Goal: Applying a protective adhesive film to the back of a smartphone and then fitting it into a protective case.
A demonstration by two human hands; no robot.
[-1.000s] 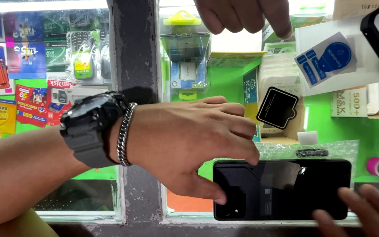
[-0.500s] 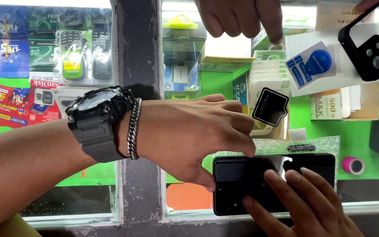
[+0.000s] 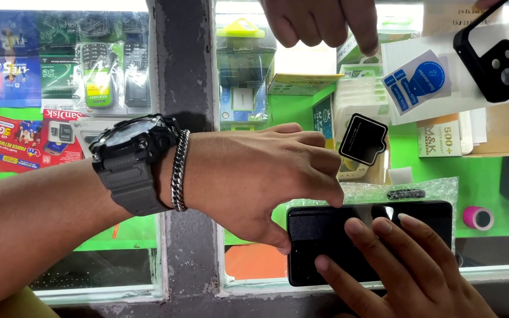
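The phone (image 3: 378, 235), black and lying flat with its dark screen up, sits on the glass desk (image 3: 248, 268) near its front edge. The left hand (image 3: 254, 176), wearing a dark watch (image 3: 131, 162) and a chain bracelet (image 3: 179, 171), has its grip narrow on the phone's left end, thumb at the near corner and fingers over the far edge. The right hand (image 3: 407, 271) lies flat and spread, fingertips pressing the screen. Beyond, another person's hand (image 3: 325, 20) points one finger down near a black case (image 3: 496, 56).
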